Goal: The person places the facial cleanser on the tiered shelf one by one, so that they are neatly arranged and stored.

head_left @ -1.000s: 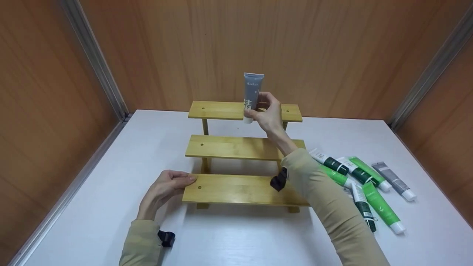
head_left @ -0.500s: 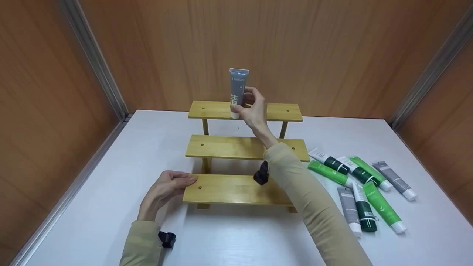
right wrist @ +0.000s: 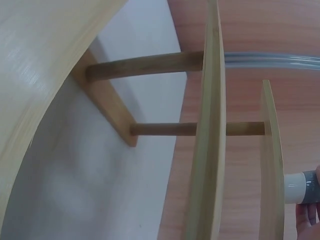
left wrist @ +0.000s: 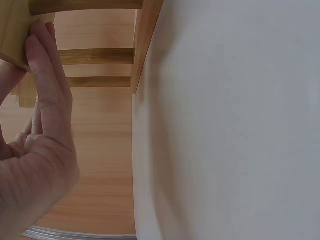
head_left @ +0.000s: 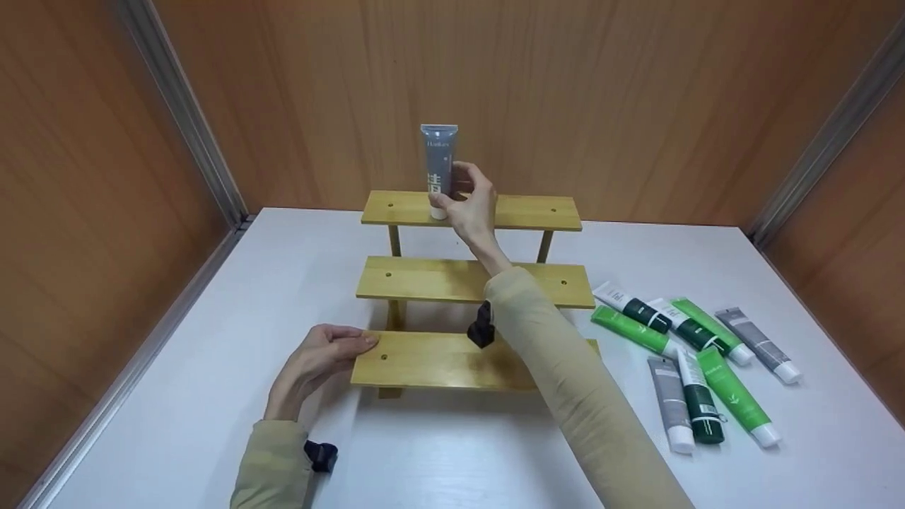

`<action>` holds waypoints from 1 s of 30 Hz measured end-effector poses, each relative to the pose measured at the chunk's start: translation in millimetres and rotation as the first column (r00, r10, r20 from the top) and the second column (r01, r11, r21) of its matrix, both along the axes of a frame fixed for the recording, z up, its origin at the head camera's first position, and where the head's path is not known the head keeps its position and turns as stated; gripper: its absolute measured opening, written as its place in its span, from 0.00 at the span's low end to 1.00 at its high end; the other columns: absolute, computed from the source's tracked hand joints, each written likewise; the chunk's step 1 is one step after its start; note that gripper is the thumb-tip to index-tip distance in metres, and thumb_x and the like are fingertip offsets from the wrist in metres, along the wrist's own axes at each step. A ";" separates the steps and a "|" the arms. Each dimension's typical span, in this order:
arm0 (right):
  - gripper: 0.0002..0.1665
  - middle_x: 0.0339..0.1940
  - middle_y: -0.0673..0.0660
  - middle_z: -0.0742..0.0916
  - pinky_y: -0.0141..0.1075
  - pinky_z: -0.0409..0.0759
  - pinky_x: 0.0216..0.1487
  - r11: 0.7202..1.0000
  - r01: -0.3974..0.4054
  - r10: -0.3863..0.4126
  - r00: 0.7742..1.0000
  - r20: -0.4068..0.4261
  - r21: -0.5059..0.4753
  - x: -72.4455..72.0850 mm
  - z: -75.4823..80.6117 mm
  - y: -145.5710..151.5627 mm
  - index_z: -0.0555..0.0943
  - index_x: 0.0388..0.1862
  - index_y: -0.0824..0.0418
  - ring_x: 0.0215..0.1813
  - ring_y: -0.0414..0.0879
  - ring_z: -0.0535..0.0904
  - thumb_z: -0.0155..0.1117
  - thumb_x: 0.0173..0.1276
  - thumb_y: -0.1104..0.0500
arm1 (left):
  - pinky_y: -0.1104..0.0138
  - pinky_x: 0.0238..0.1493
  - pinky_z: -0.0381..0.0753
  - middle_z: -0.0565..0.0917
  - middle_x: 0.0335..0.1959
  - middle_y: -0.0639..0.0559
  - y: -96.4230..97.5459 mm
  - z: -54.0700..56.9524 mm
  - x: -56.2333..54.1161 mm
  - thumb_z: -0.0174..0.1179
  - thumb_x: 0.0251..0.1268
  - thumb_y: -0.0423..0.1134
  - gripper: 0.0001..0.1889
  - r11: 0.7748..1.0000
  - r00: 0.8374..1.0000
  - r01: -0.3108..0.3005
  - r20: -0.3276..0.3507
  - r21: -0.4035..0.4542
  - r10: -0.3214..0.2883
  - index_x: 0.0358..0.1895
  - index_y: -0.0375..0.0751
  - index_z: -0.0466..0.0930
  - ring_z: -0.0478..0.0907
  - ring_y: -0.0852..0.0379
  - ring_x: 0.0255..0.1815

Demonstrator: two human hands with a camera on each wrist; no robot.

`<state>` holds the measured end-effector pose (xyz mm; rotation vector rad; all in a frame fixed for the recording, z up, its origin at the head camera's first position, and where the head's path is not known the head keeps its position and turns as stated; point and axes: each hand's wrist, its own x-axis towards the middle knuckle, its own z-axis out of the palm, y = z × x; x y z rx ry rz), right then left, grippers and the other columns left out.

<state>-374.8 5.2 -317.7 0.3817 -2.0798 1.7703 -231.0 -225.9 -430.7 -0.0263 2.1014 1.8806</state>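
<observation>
A blue-grey squeeze tube stands upright, white cap down, over the left-middle of the top shelf of a three-tier wooden display stand. My right hand holds it near its lower end, thumb in front. In the right wrist view, the white cap is right against the top shelf's upper face; firm contact I cannot tell. With thumb and fingers, my left hand pinches the left end of the bottom shelf. The left wrist view shows the fingers straight along the board's edge, the thumb opposite.
Right of the stand, several tubes lie loosely on the white table: green ones, dark green and white ones, and grey ones. The middle shelf passes behind my right forearm. Wooden panels enclose the table.
My right hand has carried the blue-grey tube leftward along the top shelf, and the tube has become more upright. My left hand has kept its place on the bottom shelf.
</observation>
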 end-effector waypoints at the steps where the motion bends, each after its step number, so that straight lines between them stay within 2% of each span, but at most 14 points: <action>1: 0.28 0.54 0.64 0.86 0.40 0.85 0.58 1.000 0.006 -0.006 1.000 -0.004 -0.002 -0.4 -0.4 -1.2 0.78 0.60 0.67 0.53 0.53 0.83 0.74 0.60 0.70 | 0.70 0.43 0.88 0.90 0.38 0.50 0.1 0.3 0.2 0.67 0.66 0.41 0.26 1.000 1.000 0.004 -0.002 0.006 -0.004 0.57 0.21 0.77 0.89 0.59 0.39; 8: 0.27 0.52 0.65 0.86 0.40 0.85 0.55 0.999 0.018 -0.019 0.999 -0.034 -0.037 -3.9 -3.0 -10.4 0.79 0.58 0.68 0.52 0.54 0.84 0.74 0.58 0.71 | 0.70 0.43 0.88 0.90 0.38 0.52 0.6 2.2 2.7 0.66 0.67 0.39 0.26 0.999 1.000 0.015 -0.012 0.039 -0.014 0.58 0.19 0.75 0.89 0.60 0.40; 18: 0.27 0.54 0.64 0.86 0.38 0.84 0.57 0.997 0.044 -0.045 0.999 -0.006 -0.067 -6.1 -4.4 -23.0 0.78 0.60 0.67 0.54 0.54 0.84 0.73 0.61 0.70 | 0.71 0.43 0.87 0.90 0.38 0.52 1.5 2.6 1.8 0.66 0.67 0.39 0.25 1.000 1.000 -0.005 0.002 0.024 0.005 0.58 0.20 0.76 0.88 0.60 0.39; 30: 0.27 0.54 0.63 0.86 0.37 0.83 0.59 0.997 0.056 -0.056 0.998 0.004 -0.060 -7.7 -4.7 -23.6 0.78 0.60 0.66 0.54 0.52 0.84 0.73 0.62 0.69 | 0.71 0.44 0.87 0.90 0.39 0.50 2.6 1.9 1.8 0.66 0.68 0.39 0.25 1.000 1.000 0.009 -0.012 0.027 -0.008 0.58 0.19 0.75 0.88 0.60 0.40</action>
